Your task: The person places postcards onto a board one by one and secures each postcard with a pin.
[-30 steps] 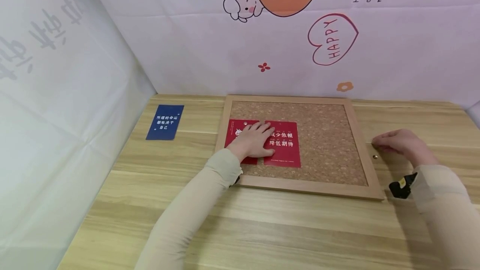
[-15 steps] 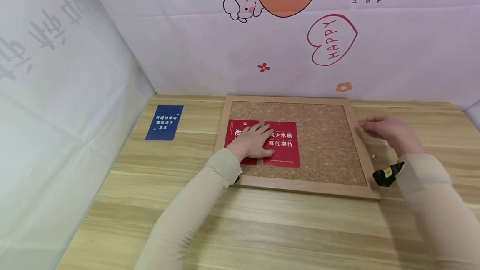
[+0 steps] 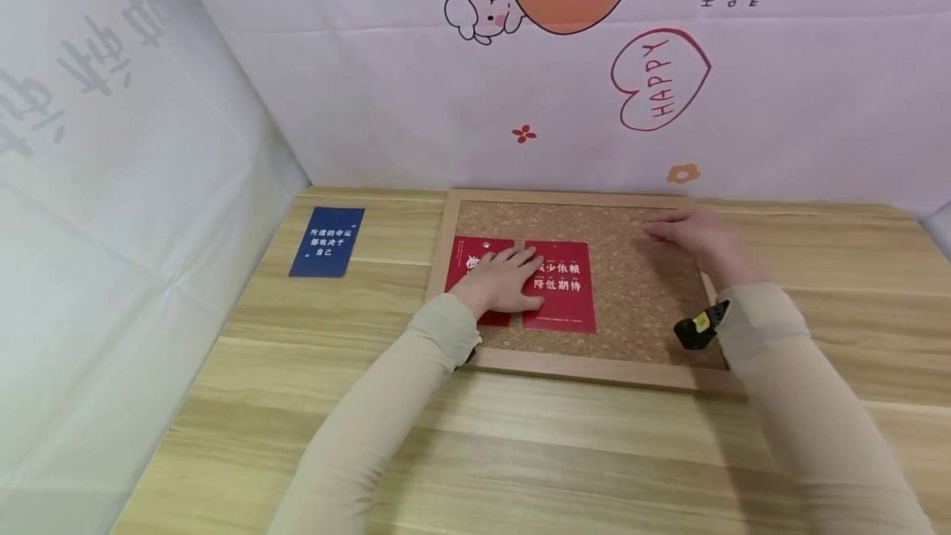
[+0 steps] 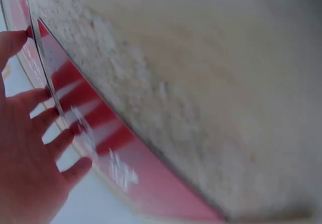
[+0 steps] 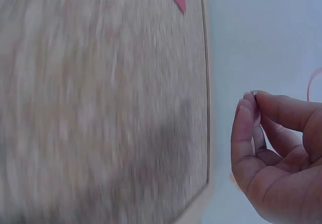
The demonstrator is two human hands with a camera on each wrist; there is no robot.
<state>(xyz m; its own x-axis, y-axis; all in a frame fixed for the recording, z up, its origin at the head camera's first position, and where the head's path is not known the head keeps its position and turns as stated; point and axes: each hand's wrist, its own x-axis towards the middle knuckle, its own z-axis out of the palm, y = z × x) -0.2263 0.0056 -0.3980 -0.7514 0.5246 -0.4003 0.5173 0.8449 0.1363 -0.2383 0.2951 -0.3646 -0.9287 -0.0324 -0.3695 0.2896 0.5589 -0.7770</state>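
Observation:
A wood-framed cork board (image 3: 594,370) lies flat on the table. Two red cards with white print sit side by side on its left part, the left card (image 3: 462,261) and the right card (image 3: 566,304). My left hand (image 3: 505,279) presses flat across both cards, fingers straight and spread (image 4: 30,153). A small brass pin (image 3: 486,244) sits in the left card's top. My right hand (image 3: 687,234) hovers over the board's upper right, thumb and forefinger pinched together (image 5: 254,100) on a tiny pin that barely shows.
A dark blue card (image 3: 327,241) lies on the wooden table (image 3: 520,452) left of the board. Printed white sheets form walls at the back and the left. A black wrist camera (image 3: 697,330) sits on my right sleeve.
My right hand rose from the table right of the board and moved left over the cork, fingers pinched. My left hand stayed pressed on the red cards.

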